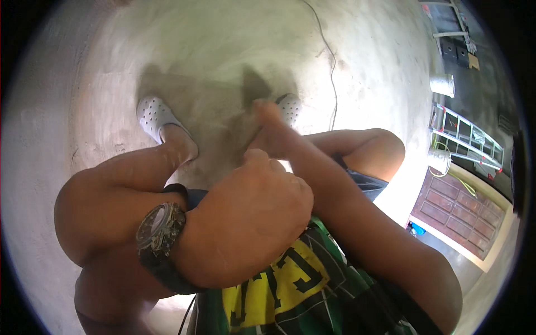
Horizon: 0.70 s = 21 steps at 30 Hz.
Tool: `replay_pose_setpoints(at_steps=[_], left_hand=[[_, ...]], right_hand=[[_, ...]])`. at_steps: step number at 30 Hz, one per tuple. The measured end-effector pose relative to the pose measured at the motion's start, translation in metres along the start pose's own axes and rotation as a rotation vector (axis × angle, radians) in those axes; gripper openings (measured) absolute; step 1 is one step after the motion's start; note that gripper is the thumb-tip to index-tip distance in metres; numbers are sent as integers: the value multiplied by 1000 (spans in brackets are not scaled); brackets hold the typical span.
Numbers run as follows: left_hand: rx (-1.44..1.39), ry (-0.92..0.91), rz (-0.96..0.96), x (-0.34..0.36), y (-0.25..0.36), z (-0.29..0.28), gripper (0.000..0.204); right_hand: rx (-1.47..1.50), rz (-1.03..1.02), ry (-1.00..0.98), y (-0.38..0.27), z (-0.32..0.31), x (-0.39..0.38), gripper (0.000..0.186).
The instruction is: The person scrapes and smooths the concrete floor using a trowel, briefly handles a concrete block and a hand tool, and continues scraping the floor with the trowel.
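The left hand (251,218) is curled above the lap; whether it clamps something, I cannot tell. The right hand (268,120) is blurred, so its grip also I cannot tell. Near it, the right shoe (290,109) is on the floor (206,97). Keeping both wrists steady should help. Between the shoes is room; the cord (333,72) lies rightward, and the ladder (469,137) toward the floor's right edge.

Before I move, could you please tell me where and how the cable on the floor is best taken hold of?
Probably midway along the visible stretch of the cable, pinched across its thickness from above: it lies thin and slightly wavy on the floor, with nothing resting on that part. Nearer the right knee it drops from view.
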<state>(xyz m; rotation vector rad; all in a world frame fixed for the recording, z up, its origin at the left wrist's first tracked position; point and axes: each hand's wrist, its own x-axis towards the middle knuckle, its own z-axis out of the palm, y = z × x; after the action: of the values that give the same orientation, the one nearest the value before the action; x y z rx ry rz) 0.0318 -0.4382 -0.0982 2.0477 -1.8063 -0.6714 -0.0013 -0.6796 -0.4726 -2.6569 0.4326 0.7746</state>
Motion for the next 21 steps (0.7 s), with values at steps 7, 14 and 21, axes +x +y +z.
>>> replay_pose_setpoints(at_steps=[7, 14, 21], left_hand=[[78, 7, 94, 18, 2, -11, 26], [-74, 14, 24, 1, -7, -6, 31], [-66, 102, 26, 0, -7, -8, 34]], right_hand=[[82, 241, 73, 85, 2, 48, 41], [416, 334, -108, -63, -23, 25, 58], [363, 448, 223, 64, -28, 46, 57]])
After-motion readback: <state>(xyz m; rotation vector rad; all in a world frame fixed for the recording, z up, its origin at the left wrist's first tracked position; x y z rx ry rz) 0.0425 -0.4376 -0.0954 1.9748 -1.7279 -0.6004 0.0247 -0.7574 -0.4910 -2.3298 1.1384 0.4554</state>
